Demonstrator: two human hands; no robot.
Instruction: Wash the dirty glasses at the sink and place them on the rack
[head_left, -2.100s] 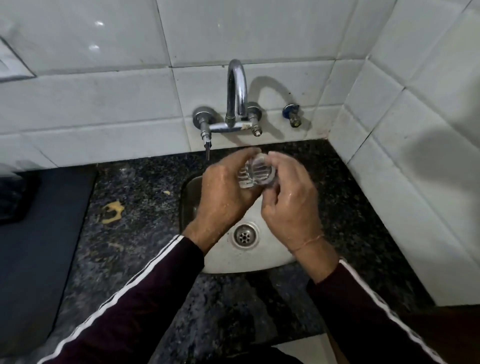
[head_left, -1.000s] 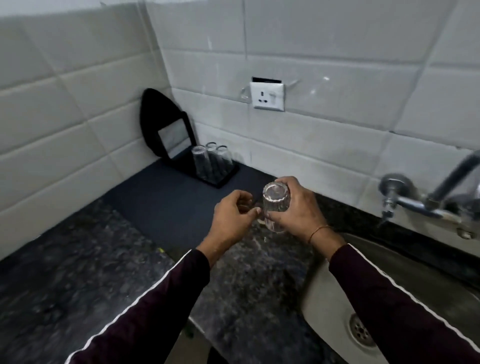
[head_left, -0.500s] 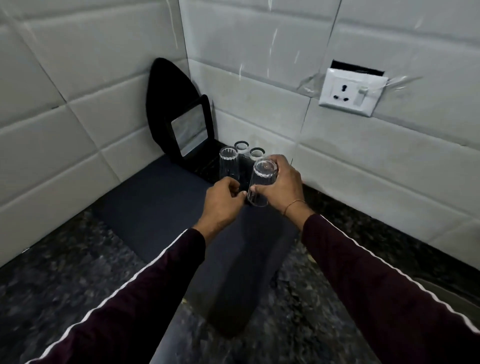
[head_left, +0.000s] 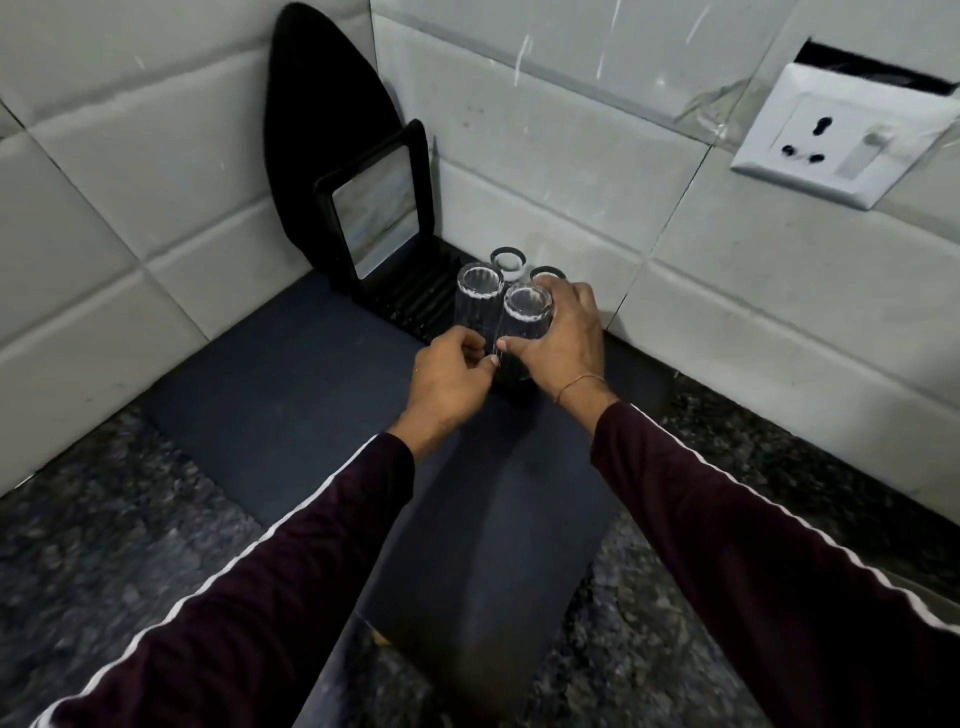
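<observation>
My right hand grips a clear ribbed glass, held upside down over the front edge of the black slatted rack in the wall corner. My left hand sits just left of it, its fingertips pinching the glass's lower rim. Three more clear glasses stand inverted on the rack: one right beside the held glass, two behind near the wall, one of them partly hidden by my right hand.
A dark blue mat lies under the rack on the speckled granite counter. A black board and a small framed mirror lean in the tiled corner. A white wall socket is at the upper right.
I turned from the sink to the left corner carrying the glass. Both hands moved forward, and the glass now sits lower at the rack's front beside the other glasses.
</observation>
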